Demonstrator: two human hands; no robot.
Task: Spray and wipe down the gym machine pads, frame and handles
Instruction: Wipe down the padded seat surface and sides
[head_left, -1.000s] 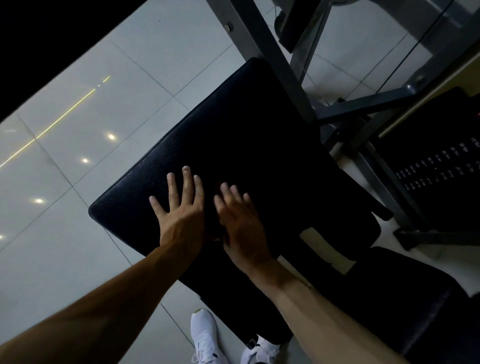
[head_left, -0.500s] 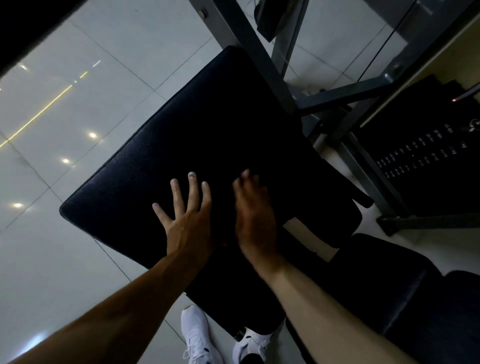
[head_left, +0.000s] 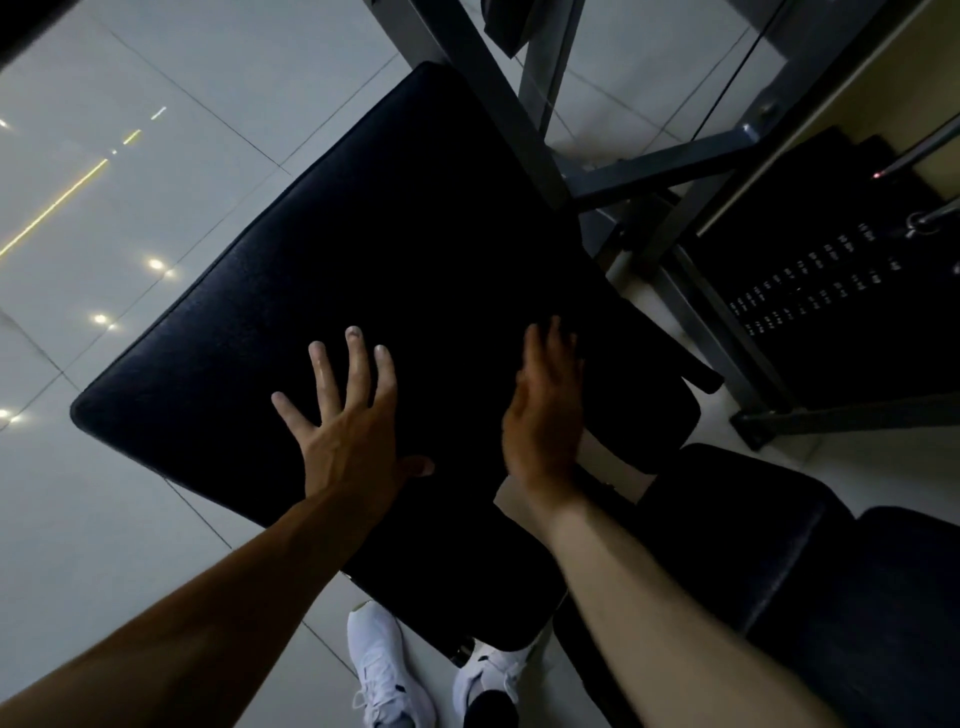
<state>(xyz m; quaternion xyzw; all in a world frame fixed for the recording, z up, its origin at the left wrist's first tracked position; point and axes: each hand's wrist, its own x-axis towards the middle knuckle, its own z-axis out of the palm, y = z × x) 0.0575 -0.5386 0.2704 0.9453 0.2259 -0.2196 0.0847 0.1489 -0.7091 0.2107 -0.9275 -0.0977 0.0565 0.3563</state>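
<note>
Left hand (head_left: 353, 436) lies flat, fingers (head_left: 358, 364) spread; right hand (head_left: 545, 415) turned on edge.

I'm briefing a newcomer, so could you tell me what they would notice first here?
The black pad fills the centre, with the left hand spread on it and the right hand, blurred, tilted edgewise beside it. Grey frame bars cross the top right, next to the weight stack.

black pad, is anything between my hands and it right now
Nothing visible. The left hand lies bare on the black pad, fingers spread. The right hand, blurred and turned on edge, is over the pad too, with nothing seen under either.
</note>
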